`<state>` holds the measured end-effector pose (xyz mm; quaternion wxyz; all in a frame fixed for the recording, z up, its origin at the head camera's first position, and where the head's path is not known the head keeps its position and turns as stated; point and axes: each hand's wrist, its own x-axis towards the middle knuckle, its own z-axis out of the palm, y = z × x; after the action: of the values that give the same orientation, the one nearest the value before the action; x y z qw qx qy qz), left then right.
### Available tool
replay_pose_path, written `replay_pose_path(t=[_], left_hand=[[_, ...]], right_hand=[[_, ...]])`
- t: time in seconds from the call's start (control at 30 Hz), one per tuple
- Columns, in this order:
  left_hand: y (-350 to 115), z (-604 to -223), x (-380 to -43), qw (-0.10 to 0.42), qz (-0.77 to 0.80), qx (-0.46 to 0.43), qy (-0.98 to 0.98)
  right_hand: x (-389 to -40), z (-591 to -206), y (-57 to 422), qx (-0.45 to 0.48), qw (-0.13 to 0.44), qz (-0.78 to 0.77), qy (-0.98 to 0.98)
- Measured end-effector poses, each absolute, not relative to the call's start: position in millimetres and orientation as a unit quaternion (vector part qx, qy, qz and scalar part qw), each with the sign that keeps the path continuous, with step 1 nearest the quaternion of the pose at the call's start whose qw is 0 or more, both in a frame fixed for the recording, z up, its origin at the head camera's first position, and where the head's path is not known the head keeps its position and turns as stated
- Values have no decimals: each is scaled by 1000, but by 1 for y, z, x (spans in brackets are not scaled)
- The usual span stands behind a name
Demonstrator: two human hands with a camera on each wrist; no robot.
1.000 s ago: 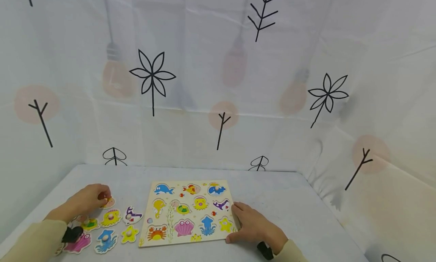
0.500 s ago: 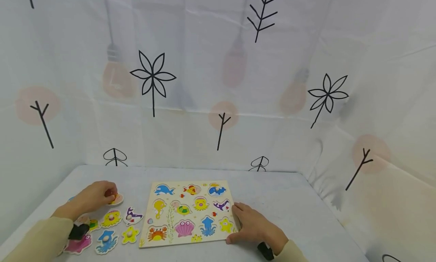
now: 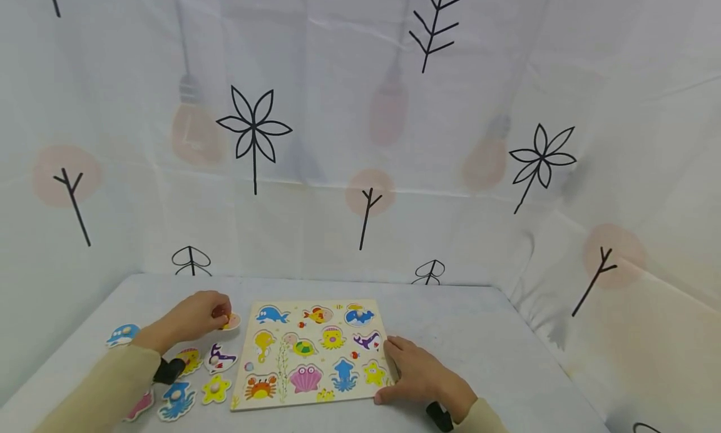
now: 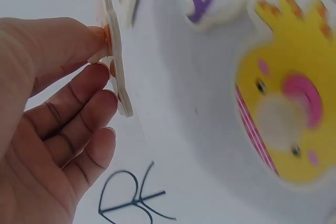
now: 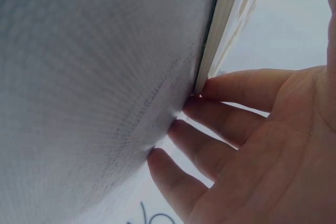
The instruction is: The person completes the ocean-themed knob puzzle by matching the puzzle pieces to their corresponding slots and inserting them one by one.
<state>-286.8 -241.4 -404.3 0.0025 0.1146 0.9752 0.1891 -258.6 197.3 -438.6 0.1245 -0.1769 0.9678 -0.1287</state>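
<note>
My left hand pinches a fish puzzle piece, held off the table just left of the wooden puzzle board. In the left wrist view the piece is seen edge-on between thumb and fingers. My right hand rests at the board's right edge, its fingers extended; in the right wrist view, a fingertip touches the board's edge and others touch the table. A blue whale piece with a knob sits in the board's top right. Other sea-animal pictures mark the board.
Loose knobbed pieces lie left of the board: a blue whale, a yellow octopus, a purple one, a blue squid, a yellow star and a pink shell. My left forearm covers part of them. Patterned cloth hangs behind.
My left hand has carried the fish piece rightward and slightly away, toward the board's upper left corner, uncovering the loose blue whale. My right hand and the board stay put.
</note>
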Motion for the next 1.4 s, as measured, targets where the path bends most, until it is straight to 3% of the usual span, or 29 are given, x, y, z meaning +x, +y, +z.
replay_pose_path(t=[0.93, 1.4], left_hand=[[-141, -408, -312, -28, 195, 213, 957], [-111, -418, -332, -5, 214, 220, 952]], right_hand=[[-258, -440, 198, -177, 124, -128, 968], [-257, -438, 197, -179, 121, -129, 968]])
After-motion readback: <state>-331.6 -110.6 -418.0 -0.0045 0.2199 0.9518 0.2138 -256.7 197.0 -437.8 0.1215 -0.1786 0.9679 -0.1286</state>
